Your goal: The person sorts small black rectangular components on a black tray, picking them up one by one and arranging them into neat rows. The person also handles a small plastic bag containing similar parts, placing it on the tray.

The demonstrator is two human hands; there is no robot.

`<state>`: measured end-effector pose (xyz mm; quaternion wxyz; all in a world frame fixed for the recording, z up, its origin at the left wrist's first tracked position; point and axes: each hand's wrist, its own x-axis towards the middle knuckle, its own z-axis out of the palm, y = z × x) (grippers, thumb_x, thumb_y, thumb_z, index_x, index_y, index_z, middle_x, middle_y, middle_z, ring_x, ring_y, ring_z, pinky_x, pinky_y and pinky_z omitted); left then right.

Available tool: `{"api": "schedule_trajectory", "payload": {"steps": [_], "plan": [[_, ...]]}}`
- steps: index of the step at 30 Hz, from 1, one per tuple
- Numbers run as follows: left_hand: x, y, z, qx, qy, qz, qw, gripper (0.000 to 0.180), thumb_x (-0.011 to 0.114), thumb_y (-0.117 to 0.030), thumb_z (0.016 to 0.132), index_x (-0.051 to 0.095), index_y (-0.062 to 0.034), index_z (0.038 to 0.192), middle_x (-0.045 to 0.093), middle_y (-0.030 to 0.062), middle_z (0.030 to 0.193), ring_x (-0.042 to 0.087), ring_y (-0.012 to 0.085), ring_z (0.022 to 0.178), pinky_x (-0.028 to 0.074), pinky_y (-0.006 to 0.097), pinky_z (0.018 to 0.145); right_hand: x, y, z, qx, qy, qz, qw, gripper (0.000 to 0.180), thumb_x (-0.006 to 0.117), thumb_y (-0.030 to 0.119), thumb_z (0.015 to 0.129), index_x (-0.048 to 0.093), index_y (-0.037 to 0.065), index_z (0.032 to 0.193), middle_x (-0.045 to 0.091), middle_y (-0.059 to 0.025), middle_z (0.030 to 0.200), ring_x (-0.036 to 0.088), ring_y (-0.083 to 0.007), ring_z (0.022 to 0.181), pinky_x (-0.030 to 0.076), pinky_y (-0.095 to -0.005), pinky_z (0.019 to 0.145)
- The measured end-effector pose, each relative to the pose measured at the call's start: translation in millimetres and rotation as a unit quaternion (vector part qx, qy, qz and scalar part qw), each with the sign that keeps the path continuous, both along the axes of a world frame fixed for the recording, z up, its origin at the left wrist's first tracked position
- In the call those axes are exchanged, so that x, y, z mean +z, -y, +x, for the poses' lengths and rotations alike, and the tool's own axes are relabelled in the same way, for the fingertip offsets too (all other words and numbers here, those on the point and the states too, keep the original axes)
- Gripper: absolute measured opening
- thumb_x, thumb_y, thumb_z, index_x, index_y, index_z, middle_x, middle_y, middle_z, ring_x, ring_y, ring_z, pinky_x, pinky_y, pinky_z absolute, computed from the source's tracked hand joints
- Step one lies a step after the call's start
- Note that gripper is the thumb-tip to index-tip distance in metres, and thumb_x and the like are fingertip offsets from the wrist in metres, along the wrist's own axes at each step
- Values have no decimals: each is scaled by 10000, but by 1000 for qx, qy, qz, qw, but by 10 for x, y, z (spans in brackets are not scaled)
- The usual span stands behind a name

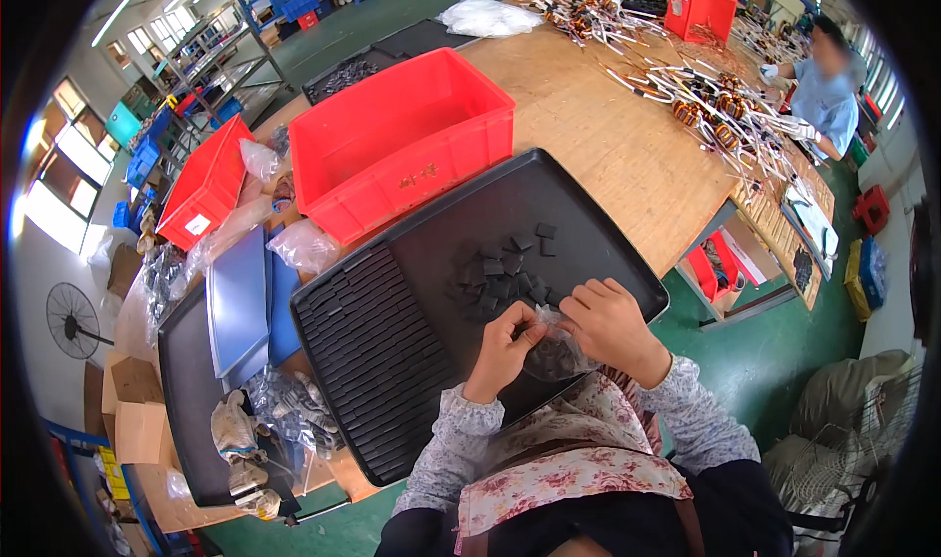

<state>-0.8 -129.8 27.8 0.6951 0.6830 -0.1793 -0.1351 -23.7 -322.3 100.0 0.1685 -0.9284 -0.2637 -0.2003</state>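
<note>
Between my two hands is a clear plastic bag (561, 354) with dark pieces inside, held over the near edge of a black tray (588, 226). My left hand (506, 349) pinches the bag's top edge on one side. Fingers curled, my right hand (616, 330) grips the opposite side of the opening. Just beyond the hands lies a loose heap of small black blocks (498, 278) on the tray. Tight rows of similar black blocks (368, 346) fill the tray's left part.
A large red bin (402, 131) stands behind the tray, with another red bin (206, 185) farther left. Blue folders (238, 307), gloves (235, 430) and plastic bags lie at left. Across the wooden table (578, 106), a person (825, 92) works beside wired copper coils (725, 111).
</note>
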Motion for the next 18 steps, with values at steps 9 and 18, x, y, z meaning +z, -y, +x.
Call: {"api": "schedule_trajectory", "payload": {"steps": [9, 18], "plan": [[116, 15, -10, 2, 45, 19, 999, 121, 655, -70, 911, 561, -30, 847, 570, -29, 784, 505, 51, 747, 406, 215, 675, -242, -26, 33, 61, 62, 41, 995, 185, 685, 83, 725, 510, 73, 666, 487, -65, 635, 513, -247, 609, 407, -364, 591], [71, -31, -3, -8, 15, 30, 999, 129, 659, -78, 912, 564, -20, 847, 580, -19, 761, 495, 50, 727, 402, 224, 662, -404, -95, -80, -26, 73, 150, 986, 190, 687, 53, 745, 514, 70, 668, 492, -73, 622, 502, -261, 570, 404, -375, 565]]}}
